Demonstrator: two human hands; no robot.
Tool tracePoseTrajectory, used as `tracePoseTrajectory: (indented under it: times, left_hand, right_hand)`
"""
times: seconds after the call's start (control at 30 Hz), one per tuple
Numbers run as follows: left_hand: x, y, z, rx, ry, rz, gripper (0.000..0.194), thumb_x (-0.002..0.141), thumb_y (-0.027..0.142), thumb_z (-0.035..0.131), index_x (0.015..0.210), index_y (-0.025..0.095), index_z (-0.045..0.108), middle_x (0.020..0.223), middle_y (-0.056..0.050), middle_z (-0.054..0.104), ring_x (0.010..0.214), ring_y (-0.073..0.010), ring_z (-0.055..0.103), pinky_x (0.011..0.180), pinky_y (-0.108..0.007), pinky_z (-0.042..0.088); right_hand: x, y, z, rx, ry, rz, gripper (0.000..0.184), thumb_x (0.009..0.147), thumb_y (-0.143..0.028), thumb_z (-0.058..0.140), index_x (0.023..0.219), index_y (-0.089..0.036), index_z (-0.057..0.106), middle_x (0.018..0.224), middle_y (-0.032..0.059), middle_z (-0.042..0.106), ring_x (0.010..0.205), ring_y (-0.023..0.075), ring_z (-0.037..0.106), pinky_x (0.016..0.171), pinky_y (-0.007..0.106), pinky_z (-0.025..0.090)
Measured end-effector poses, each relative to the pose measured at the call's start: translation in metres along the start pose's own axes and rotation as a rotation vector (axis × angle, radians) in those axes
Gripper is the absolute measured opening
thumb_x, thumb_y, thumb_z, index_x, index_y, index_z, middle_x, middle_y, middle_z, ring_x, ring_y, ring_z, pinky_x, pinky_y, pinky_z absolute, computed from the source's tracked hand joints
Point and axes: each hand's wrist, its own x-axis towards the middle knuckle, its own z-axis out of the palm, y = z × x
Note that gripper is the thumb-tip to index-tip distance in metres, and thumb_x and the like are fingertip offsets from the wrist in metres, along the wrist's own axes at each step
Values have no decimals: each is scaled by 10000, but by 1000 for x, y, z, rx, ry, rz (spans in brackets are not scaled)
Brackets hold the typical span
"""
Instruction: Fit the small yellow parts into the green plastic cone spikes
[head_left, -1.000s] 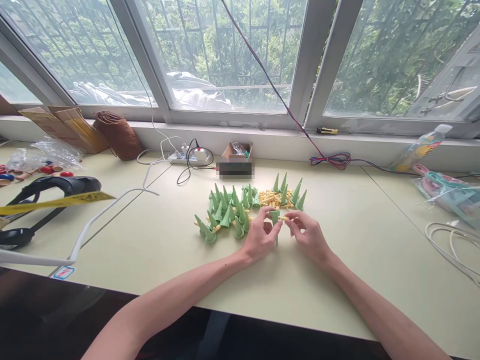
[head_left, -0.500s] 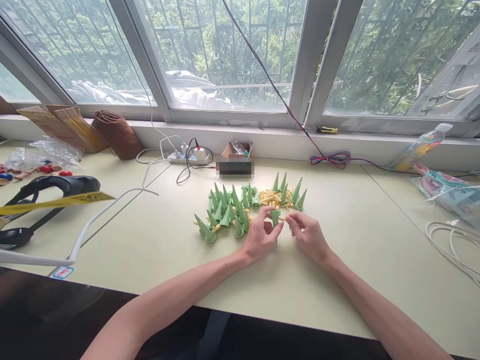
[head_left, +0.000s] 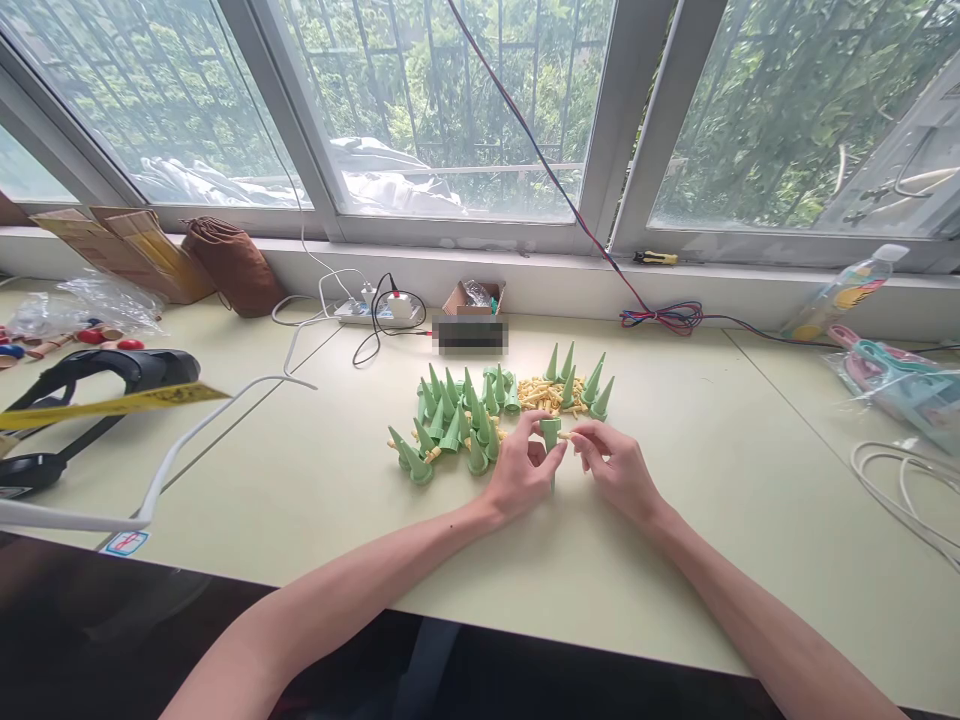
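Observation:
My left hand is closed around a green plastic cone, held with its wide end up and its tip pointing down. My right hand pinches a small yellow plastic piece against the side of that wide end. Whether the piece is seated in the cone is too small to tell. Left of my hands stands a cluster of green cones, some with yellow pieces sticking out. A heap of yellow pieces lies just beyond my hands, with several upright cones beside it.
At the back are a power strip, a small cardboard box and a blurred dark object. A black headset and white cable are at left. A bottle and bagged plastic items are at right.
Almost nothing differs. Both hands keep their grip at the same spot, and the yellow piece stays at the cone's side; the whole view has shifted very slightly.

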Motion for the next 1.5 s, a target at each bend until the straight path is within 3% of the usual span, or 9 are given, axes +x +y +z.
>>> tracePoseTrajectory:
  times: [0.23, 0.5, 0.97, 1.5]
  left_hand:
    - [0, -1, 0, -25, 14, -26, 342, 902, 384, 610, 1174, 219, 486, 899, 8, 532, 487, -34, 465, 396, -154, 363]
    - [1, -2, 0, -24, 16, -10, 326, 904, 361, 613, 1170, 218, 490, 882, 16, 525, 485, -32, 457, 410, -162, 361]
    - [1, -2, 1, -28, -8, -8, 342, 904, 371, 616, 1179, 214, 489, 892, 8, 534, 488, -35, 483, 408, -161, 360]
    - [1, -3, 0, -25, -26, -23, 328, 909, 350, 609, 1180, 216, 481, 929, -7, 579, 502, -39, 487, 432, -172, 363]
  right_hand:
    - [0, -2, 0, 3, 14, -1, 265, 962, -448, 548, 975, -195, 628, 927, 80, 681, 583, 150, 597, 532, 297, 523]
    - [0, -1, 0, 5, 3, 4, 246, 964, -429, 547, 985, -196, 621, 950, 81, 673, 593, 147, 594, 543, 303, 524]
    - [0, 4, 1, -25, -21, 45, 364, 994, -480, 464, 850, -185, 620, 705, 24, 597, 555, 145, 553, 536, 270, 475]
    - [1, 2, 1, -11, -24, 35, 321, 984, -455, 496, 854, -184, 606, 747, 31, 609, 565, 139, 543, 541, 271, 467]
